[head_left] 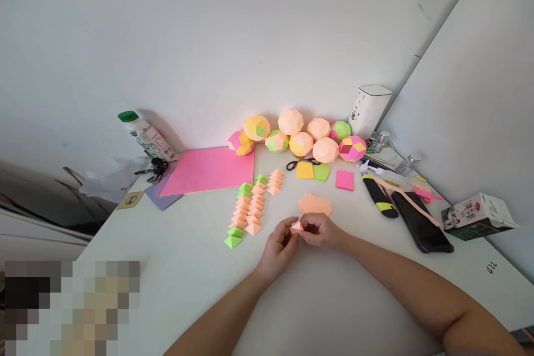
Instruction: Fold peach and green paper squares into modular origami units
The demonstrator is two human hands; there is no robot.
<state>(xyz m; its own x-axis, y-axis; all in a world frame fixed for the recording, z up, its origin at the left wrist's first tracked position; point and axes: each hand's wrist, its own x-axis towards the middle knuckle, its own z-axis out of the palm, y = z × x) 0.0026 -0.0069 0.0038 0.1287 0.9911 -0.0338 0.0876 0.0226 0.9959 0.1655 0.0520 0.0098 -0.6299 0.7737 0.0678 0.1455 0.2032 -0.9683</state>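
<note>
Between my left hand point(280, 249) and my right hand point(324, 231) is a small folded piece of peach paper point(296, 228), pinched by the fingers of both. Just beyond my right hand lies a fanned stack of peach paper squares point(314, 203). To the left of my hands, rows of folded peach paper units point(253, 228) overlap one another on the table, with a few green folded units point(233, 241) at the near and far ends. Multicoloured folded paper balls point(326, 150) are heaped against the wall.
Black scissors point(292, 165) rest by yellow, green and pink paper squares point(344, 180). Right of them lie a utility knife point(379, 197), a phone point(421, 222) and a milk carton point(478, 216). Leftward are a pink sheet point(211, 169), keys point(157, 169) and a leaning bottle point(149, 138).
</note>
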